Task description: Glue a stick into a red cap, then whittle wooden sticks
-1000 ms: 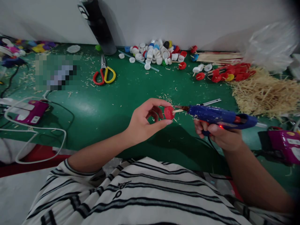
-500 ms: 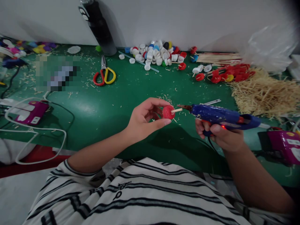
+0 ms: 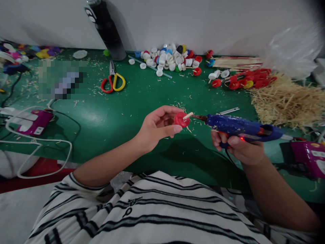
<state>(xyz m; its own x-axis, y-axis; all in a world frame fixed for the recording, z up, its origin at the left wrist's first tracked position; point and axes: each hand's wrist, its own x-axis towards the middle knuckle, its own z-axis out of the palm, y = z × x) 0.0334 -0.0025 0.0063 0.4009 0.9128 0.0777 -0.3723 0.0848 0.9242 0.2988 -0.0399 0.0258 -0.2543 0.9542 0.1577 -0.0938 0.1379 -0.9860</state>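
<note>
Between the thumb and fingers of my left hand (image 3: 158, 127) is a red bottle cap (image 3: 180, 120), its open side turned partly up and to the right. A short wooden stick (image 3: 188, 116) pokes out of the cap. My right hand (image 3: 241, 147) is wrapped round the handle of a blue glue gun (image 3: 238, 126) with a small red light lit. The gun's nozzle points left, close beside the stick; whether they touch I cannot tell.
Loose caps (image 3: 170, 59) lie along the wall, near wooden sticks (image 3: 236, 63) and red caps on sticks (image 3: 259, 78). Scissors (image 3: 113, 81), a black bottle (image 3: 109, 34), wood shavings (image 3: 286, 101) and purple power strips (image 3: 38, 122) also occupy the green table (image 3: 101, 115).
My left hand has tilted the red cap, so its stick now slants up to the right and more of its inside shows. The glue gun has barely moved.
</note>
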